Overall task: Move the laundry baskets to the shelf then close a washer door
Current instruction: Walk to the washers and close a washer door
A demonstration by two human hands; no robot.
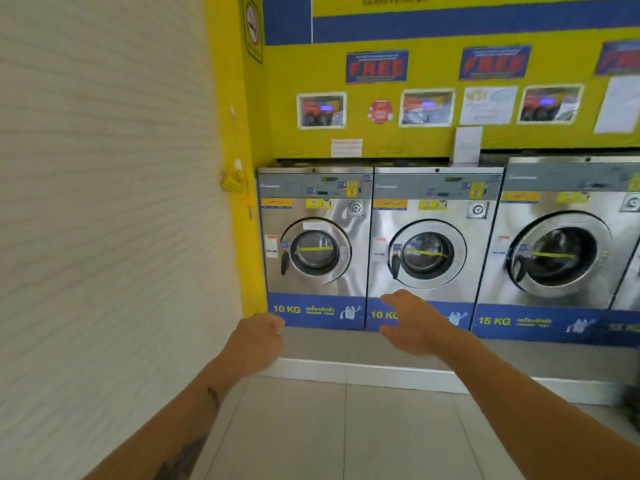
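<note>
Three steel front-loading washers stand in a row against a yellow wall. The round doors of the left washer (317, 251), the middle washer (427, 254) and the larger right washer (557, 252) all sit against their fronts. My left hand (258, 336) is stretched forward below the left washer, fingers loosely curled, holding nothing. In front of the middle washer's blue base panel, my right hand (414, 320) reaches out with thumb and fingers spread, empty. No laundry basket or shelf is in view.
A white ribbed wall (104, 202) runs close along my left. A raised white plinth (363, 370) carries the washers above the grey tiled floor (346, 438). Posters cover the yellow wall (415, 140). A dark object (632, 403) shows at the right edge.
</note>
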